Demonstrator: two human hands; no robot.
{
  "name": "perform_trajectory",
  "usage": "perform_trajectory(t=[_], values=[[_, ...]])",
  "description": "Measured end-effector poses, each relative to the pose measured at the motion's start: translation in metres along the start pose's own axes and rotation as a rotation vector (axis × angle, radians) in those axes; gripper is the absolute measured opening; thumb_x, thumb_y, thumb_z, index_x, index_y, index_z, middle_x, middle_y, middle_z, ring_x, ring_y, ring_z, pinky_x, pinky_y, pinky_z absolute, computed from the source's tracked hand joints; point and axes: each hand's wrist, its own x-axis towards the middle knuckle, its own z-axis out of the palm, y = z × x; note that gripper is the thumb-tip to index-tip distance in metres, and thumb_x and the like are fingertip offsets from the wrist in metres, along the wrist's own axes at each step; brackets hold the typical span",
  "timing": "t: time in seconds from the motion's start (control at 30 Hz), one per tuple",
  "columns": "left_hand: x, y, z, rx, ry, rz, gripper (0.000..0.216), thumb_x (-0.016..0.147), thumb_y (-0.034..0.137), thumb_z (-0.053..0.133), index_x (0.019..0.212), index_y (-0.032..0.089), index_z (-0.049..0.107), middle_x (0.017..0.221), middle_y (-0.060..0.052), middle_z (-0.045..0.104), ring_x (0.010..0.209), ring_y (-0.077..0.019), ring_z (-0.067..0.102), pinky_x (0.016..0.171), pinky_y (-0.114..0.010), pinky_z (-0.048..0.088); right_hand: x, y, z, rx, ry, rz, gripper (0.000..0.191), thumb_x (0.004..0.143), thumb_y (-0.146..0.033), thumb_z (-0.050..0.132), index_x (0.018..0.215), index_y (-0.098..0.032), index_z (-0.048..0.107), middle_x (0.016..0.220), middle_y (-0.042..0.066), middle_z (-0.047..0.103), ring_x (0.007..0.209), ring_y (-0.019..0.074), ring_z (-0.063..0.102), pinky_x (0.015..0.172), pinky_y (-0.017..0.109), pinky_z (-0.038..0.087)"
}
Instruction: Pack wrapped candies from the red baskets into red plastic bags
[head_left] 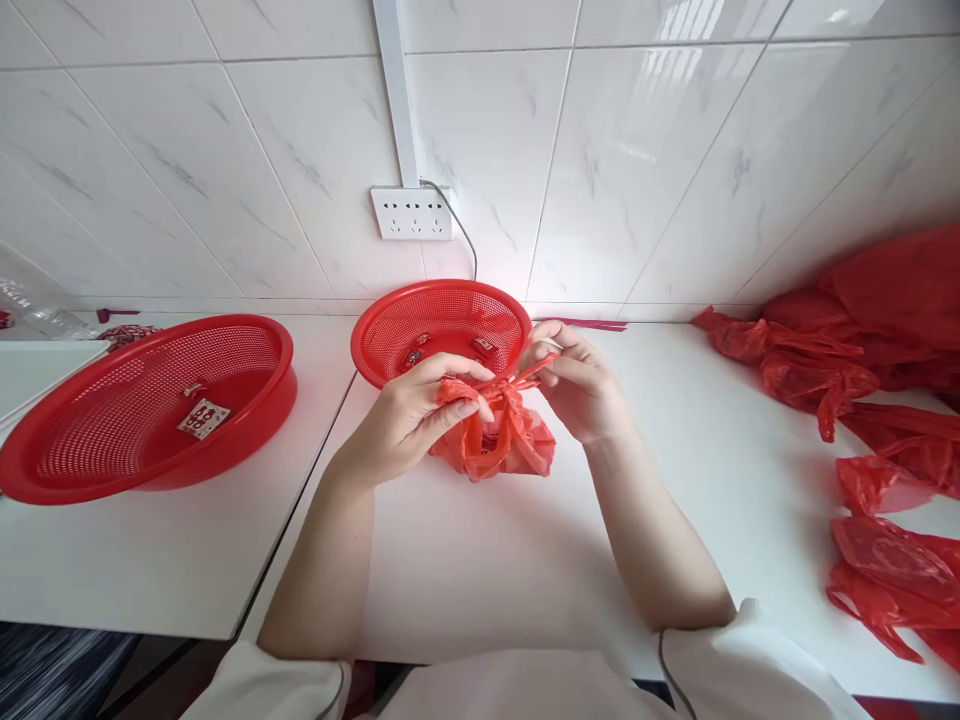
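Note:
A red plastic bag (499, 440) rests on the white table in front of me, its top gathered and twisted. My left hand (411, 415) is closed on the left side of the gathered top, with thumb and fingers pinching the plastic. On the other side my right hand (577, 380) pinches a thin twisted end of the same bag, pulled out to the right. Something is inside the bag, but the plastic hides what it is. Just behind my hands stands a red perforated basket (442, 300) with a few small packets in it.
Another red basket (247, 345) with small printed packets (203, 419) stands at the left. Several red bags (896, 560) lie along the right side. A power strip (412, 213) with a cable is on the tiled wall. A seam splits the white table (480, 590).

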Motion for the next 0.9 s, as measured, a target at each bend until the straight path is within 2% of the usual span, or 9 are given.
perform_trajectory(t=[0.13, 0.3, 0.4, 0.5, 0.6, 0.67, 0.73, 0.83, 0.9], values=[[-0.009, 0.004, -0.017, -0.059, -0.026, -0.086, 0.023, 0.096, 0.031, 0.048, 0.102, 0.021, 0.067, 0.124, -0.010, 0.062, 0.086, -0.0170, 0.066, 0.088, -0.037, 0.053, -0.004, -0.019, -0.023, -0.077, 0.046, -0.077, 0.023, 0.079, -0.032, 0.056, 0.100, -0.025, 0.058, 0.048, -0.009, 0.027, 0.048, 0.0146, 0.039, 0.065, 0.035, 0.047], [-0.028, 0.005, -0.047, 0.010, -0.007, -0.181, 0.023, 0.094, 0.033, 0.050, 0.107, 0.025, 0.067, 0.129, -0.010, 0.058, 0.072, -0.0156, 0.062, 0.075, -0.035, 0.053, -0.015, -0.043, -0.052, -0.398, 0.364, -0.224, 0.039, 0.092, -0.052, 0.042, 0.092, -0.021, 0.065, 0.045, -0.007, 0.030, 0.045, 0.0142, 0.040, 0.063, 0.036, 0.046], [-0.030, 0.007, -0.052, 0.044, -0.114, -0.284, 0.025, 0.094, 0.036, 0.048, 0.104, 0.024, 0.067, 0.112, -0.008, 0.065, 0.072, -0.0155, 0.060, 0.070, -0.031, 0.051, -0.017, -0.046, -0.055, -0.523, 0.487, -0.245, 0.040, 0.093, -0.052, 0.048, 0.077, -0.020, 0.066, 0.045, -0.006, 0.031, 0.047, 0.0129, 0.041, 0.058, 0.031, 0.043], [-0.022, 0.008, -0.045, 0.132, -0.249, -0.392, 0.033, 0.096, 0.039, 0.042, 0.082, 0.022, 0.066, 0.080, -0.001, 0.063, 0.071, -0.0145, 0.056, 0.068, -0.027, 0.047, -0.021, -0.049, -0.052, -0.610, 0.543, -0.296, 0.034, 0.089, -0.045, 0.059, 0.067, -0.020, 0.063, 0.049, -0.004, 0.037, 0.052, 0.0129, 0.047, 0.050, 0.026, 0.038], [-0.011, 0.006, -0.032, 0.189, -0.352, -0.445, 0.037, 0.095, 0.043, 0.041, 0.076, 0.022, 0.065, 0.076, 0.001, 0.061, 0.072, -0.0145, 0.057, 0.067, -0.025, 0.046, -0.028, -0.058, -0.048, -0.671, 0.506, -0.309, 0.033, 0.089, -0.045, 0.060, 0.069, -0.020, 0.064, 0.051, -0.003, 0.041, 0.050, 0.0124, 0.046, 0.047, 0.025, 0.034], [-0.006, 0.004, -0.024, 0.147, -0.435, -0.454, 0.033, 0.094, 0.043, 0.043, 0.085, 0.024, 0.068, 0.085, 0.001, 0.066, 0.079, -0.0162, 0.061, 0.072, -0.027, 0.048, -0.034, -0.064, -0.043, -0.740, 0.425, -0.260, 0.032, 0.089, -0.047, 0.058, 0.075, -0.020, 0.066, 0.053, -0.003, 0.045, 0.047, 0.0114, 0.043, 0.047, 0.026, 0.034], [-0.003, 0.003, -0.017, 0.091, -0.493, -0.476, 0.029, 0.092, 0.043, 0.046, 0.102, 0.027, 0.068, 0.098, 0.000, 0.069, 0.091, -0.0181, 0.064, 0.081, -0.029, 0.050, -0.039, -0.062, -0.035, -0.829, 0.306, -0.192, 0.032, 0.092, -0.048, 0.054, 0.082, -0.020, 0.066, 0.060, -0.001, 0.054, 0.050, 0.0124, 0.049, 0.050, 0.027, 0.040], [-0.001, 0.001, -0.011, 0.099, -0.451, -0.555, 0.037, 0.090, 0.047, 0.048, 0.122, 0.032, 0.061, 0.112, -0.001, 0.069, 0.104, -0.0202, 0.064, 0.088, -0.032, 0.051, -0.048, -0.039, -0.023, -1.099, 0.108, -0.143, 0.032, 0.089, -0.051, 0.056, 0.099, -0.022, 0.065, 0.093, 0.008, 0.066, 0.084, 0.0226, 0.062, 0.077, 0.038, 0.050], [-0.002, 0.000, -0.010, 0.155, -0.392, -0.597, 0.040, 0.089, 0.051, 0.049, 0.122, 0.032, 0.061, 0.113, -0.002, 0.069, 0.105, -0.0219, 0.065, 0.088, -0.033, 0.053, -0.057, -0.013, -0.019, -1.342, 0.003, -0.084, 0.049, 0.079, -0.054, 0.067, 0.116, -0.023, 0.060, 0.122, 0.016, 0.058, 0.113, 0.0334, 0.054, 0.096, 0.052, 0.042]])
